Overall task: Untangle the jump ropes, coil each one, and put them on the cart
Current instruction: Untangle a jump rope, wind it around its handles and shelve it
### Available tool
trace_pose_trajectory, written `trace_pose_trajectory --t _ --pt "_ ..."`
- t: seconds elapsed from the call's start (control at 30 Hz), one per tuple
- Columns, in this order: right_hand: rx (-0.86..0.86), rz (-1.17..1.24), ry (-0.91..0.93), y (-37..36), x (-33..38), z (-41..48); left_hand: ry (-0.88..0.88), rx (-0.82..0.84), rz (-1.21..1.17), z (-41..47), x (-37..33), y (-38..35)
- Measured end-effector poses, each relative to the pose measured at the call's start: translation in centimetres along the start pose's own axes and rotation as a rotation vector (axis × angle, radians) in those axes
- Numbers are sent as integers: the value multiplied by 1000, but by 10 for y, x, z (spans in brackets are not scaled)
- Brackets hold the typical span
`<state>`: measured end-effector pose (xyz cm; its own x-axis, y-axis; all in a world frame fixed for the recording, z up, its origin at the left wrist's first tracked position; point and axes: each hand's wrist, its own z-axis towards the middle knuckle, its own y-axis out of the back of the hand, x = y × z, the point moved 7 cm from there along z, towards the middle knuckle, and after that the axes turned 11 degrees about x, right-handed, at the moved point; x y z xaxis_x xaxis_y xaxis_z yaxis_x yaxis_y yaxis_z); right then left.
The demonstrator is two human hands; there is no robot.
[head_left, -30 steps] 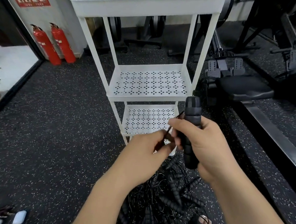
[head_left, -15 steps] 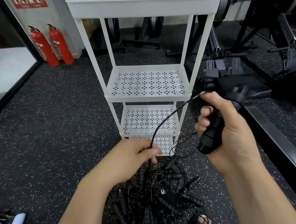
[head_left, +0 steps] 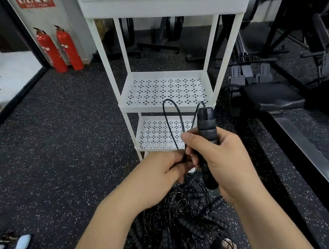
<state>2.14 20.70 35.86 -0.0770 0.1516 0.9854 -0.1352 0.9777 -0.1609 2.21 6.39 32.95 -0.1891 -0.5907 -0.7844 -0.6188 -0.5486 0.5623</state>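
Centre frame, before white perforated metal cart: my right hand, back from rightward pull, grips black ribbed rope handle upright; left hand pinches thin black cord, newly looped. Coiling started; tangle remains lower centre.

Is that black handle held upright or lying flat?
Upright: the handle stands near vertical in the right hand, cord leaving its top end.

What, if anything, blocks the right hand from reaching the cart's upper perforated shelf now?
Probably nothing, so likely yes. The right hand grips the handle just before the upper perforated shelf, with open air between. The rope loop, pinched by the left hand above the tangled pile, might snag.
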Motion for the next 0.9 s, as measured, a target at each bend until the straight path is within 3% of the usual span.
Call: trace_pose_trajectory --t 0.1,0.3,0.47,0.73,0.9 --pt "-15 -48 7 1 3 0 14 21 -45 0 -1 -3" --pt "-81 426 89 19 15 2 129 117 -30 5 14 -16" --pt "-185 538 160 47 19 2 182 148 26 6 21 -22" --pt "-123 265 -42 31 -7 2 -92 -166 16 2 -19 2" --pt "-27 93 -65 14 -7 0 -119 -282 -11 -2 -17 9"
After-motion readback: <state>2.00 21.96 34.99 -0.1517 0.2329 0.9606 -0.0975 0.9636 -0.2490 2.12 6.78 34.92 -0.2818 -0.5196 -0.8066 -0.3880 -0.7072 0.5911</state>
